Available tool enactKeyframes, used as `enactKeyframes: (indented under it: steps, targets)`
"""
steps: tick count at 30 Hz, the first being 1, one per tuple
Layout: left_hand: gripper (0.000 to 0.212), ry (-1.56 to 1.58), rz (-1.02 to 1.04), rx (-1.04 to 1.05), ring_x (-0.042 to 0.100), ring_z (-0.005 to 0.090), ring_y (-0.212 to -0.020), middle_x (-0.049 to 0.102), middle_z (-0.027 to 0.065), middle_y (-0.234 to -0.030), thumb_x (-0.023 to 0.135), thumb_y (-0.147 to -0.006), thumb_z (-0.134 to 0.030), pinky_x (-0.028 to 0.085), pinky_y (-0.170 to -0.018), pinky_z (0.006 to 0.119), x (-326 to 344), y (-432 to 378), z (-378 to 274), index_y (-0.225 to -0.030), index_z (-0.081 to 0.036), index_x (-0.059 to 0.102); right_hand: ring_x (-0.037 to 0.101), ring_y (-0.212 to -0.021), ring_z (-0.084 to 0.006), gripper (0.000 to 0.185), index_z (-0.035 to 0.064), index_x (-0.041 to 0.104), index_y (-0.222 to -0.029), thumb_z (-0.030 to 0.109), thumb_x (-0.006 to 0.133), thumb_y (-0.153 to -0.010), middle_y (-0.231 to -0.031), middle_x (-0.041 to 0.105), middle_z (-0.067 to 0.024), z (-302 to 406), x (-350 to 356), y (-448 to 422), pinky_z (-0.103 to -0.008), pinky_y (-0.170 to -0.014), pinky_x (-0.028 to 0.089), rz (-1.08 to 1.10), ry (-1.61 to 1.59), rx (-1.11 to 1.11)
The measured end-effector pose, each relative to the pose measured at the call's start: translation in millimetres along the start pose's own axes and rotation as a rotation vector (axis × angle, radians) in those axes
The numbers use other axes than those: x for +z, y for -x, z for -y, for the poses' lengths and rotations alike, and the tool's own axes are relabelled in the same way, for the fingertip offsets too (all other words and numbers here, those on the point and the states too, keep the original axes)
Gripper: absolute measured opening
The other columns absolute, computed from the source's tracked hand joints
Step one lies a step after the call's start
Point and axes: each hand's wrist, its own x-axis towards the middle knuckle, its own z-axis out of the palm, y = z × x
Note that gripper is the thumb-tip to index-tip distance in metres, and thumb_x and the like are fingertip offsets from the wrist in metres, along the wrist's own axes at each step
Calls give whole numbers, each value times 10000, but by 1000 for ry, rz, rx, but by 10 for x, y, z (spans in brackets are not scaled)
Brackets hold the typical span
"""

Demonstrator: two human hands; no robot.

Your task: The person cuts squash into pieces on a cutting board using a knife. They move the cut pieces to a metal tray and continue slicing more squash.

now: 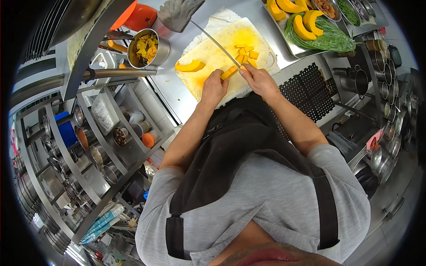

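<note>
My left hand [214, 87] holds down a strip of orange pumpkin [229, 72] on a cutting board [216, 50] stained yellow. With my right hand [259, 79] I grip the handle of a long-bladed knife [214, 40], its blade slanting up and left across the board, close to the strip's right end. Several cut pumpkin chunks [253, 54] lie just beyond the right hand. A curved pumpkin wedge [190, 66] rests at the board's left side. White cloth [223, 17] shows beneath the board.
A steel pot [161, 50] of pumpkin scraps stands left of the board, near a grey cloth [178, 13]. At upper right, a metal tray [293, 50] holds pumpkin wedges [302, 28] and wrapped greens [327, 40]. A steel shelf post [119, 73] juts in from the left.
</note>
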Motion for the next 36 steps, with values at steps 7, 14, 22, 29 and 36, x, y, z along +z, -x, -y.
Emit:
enactKeyframes:
  steps: [7,14,22,29,36]
  targets:
    - [244,-38,-84,89,646,340,-670,643,168,-732,772,-843,-149,524,-634,416,57,-57,56,-951,5,617,650,-825,-467,334,62,654,-1087,371,548,-1017,-824,673,-267,-228,249,14,-519,-727,505,58,52,21]
    - [265,-93,-18,67,646,382,-868,651,193,-884,774,-830,-199,530,-763,453,43,-21,126,-921,16,647,650,-801,-456,325,56,649,-1079,359,553,-1015,-798,661,-269,-291,144,-8,-519,-708,500,43,-3,2]
    - [316,-99,-83,127,655,328,-720,675,184,-851,812,-809,-213,532,-670,408,146,-107,103,-944,38,675,648,-750,-449,298,42,633,-1099,320,565,-1015,-786,664,-254,46,35,81,-507,-665,498,-68,-42,-174]
    - [339,-84,-74,153,655,321,-711,674,183,-860,814,-804,-204,538,-666,400,146,-81,157,-990,41,673,649,-801,-468,328,66,632,-1082,374,539,-1019,-803,663,-271,-389,369,3,-542,-711,494,66,83,-43]
    - [289,-4,-54,51,660,388,-894,674,213,-928,782,-825,-171,540,-785,449,60,-31,60,-987,29,651,646,-771,-462,302,57,626,-1099,340,556,-1020,-784,656,-263,-38,113,85,-512,-668,491,-3,6,-70]
